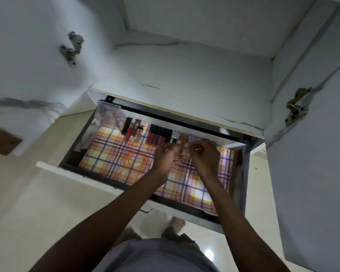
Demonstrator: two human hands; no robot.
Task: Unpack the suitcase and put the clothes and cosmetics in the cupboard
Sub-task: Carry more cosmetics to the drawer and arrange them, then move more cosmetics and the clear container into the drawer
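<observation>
The cupboard (185,75) stands open, and its drawer (98,178) is pulled out towards the person. A plaid liner (114,154) in orange, pink and purple covers the drawer floor.

The cosmetics sit in a line against the back wall, from 10 o'clock round to 1 o'clock:
- At 10 o'clock, in the back corner, is a clear plastic box (110,112) holding small pale pieces too blurred to name.
- At 11 o'clock, beside the box, are a few tall tubes (130,128).
- At 12 o'clock is a tight row of red lip gloss tubes (158,135) with dark caps.
- At 1 o'clock is a tan bottle (183,138).

The left hand (166,158) and right hand (204,156) meet at 1 o'clock, on either side of the tan bottle. The fingers of both are curled inward. Blur hides whether either hand grasps the bottle or something smaller.
</observation>
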